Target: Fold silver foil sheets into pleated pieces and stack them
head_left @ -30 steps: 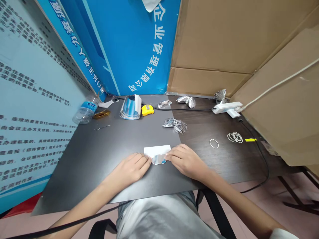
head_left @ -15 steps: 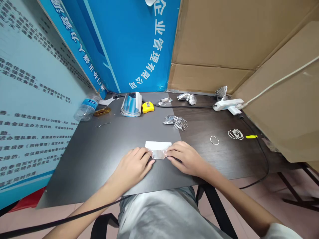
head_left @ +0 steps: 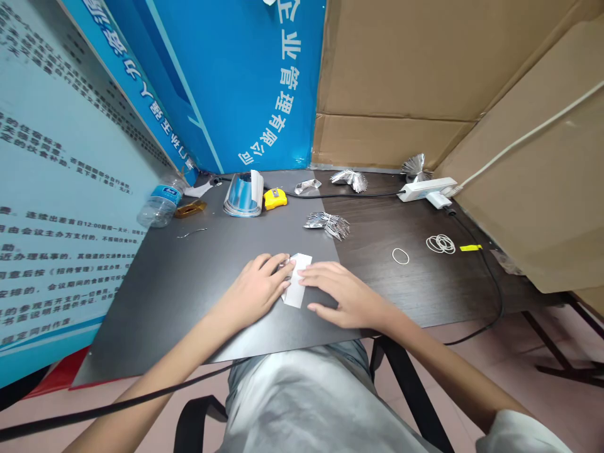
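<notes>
The head-worn camera looks forward and down, close over the desk (head_left: 438, 283), its edges apparently wide-angle warped.

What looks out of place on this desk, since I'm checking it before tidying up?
The crumpled foil bundle looks odd: its strips are crushed and splayed, unlike the flat folded white paper. The dark grey sheet also lies askew across the wooden desk.

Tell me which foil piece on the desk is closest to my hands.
The crumpled foil bundle, just beyond your left hand and right hand; the other three pieces lie farther back.
</notes>
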`<state>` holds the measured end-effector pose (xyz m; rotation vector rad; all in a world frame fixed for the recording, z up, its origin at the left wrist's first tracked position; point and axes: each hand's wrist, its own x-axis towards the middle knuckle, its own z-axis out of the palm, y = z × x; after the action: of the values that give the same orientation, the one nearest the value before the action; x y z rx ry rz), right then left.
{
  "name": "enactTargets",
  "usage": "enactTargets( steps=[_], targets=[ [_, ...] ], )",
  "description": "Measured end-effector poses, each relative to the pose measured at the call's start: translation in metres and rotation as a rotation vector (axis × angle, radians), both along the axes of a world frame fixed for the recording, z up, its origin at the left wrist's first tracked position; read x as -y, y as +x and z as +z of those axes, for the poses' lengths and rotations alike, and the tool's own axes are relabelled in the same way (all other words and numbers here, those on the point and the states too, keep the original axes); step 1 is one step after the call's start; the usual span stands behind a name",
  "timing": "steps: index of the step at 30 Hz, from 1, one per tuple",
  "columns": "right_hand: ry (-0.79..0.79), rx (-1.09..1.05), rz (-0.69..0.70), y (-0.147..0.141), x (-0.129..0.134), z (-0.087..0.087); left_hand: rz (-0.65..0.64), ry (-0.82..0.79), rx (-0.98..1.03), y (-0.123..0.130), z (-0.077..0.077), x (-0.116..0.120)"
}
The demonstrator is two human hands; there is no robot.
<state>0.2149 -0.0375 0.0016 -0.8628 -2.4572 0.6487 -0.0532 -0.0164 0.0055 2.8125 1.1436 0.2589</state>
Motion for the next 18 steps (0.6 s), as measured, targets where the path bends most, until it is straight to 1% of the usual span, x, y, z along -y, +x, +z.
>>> enactTargets(
  steps=[2,4,6,8,12,15,17,18],
  targets=[
    [0.066,0.059,0.076,0.005,-0.011,-0.001,-0.051,-0.054,0.032,-0.006,0.002,-0.012],
    [0.102,0.111,0.149,0.005,-0.015,-0.001,-0.085,-0.096,0.059,-0.01,0.004,-0.022],
    [0.118,0.143,0.178,0.001,-0.01,-0.002,-0.114,-0.116,0.086,-0.01,0.005,-0.026],
    [0.123,0.176,0.148,-0.006,0.003,-0.001,-0.124,-0.104,0.111,-0.01,0.004,-0.023],
    [0.127,0.218,0.037,-0.021,0.036,0.001,-0.051,-0.015,0.195,-0.014,0.0,0.0],
    [0.135,0.225,-0.022,-0.029,0.052,0.001,-0.01,0.028,0.292,-0.026,0.005,0.024],
    [0.151,0.225,-0.041,-0.032,0.06,-0.001,0.001,0.012,0.256,-0.034,0.009,0.041],
    [0.158,0.224,-0.048,-0.033,0.063,-0.002,-0.024,0.004,0.221,-0.038,0.01,0.049]
  ],
)
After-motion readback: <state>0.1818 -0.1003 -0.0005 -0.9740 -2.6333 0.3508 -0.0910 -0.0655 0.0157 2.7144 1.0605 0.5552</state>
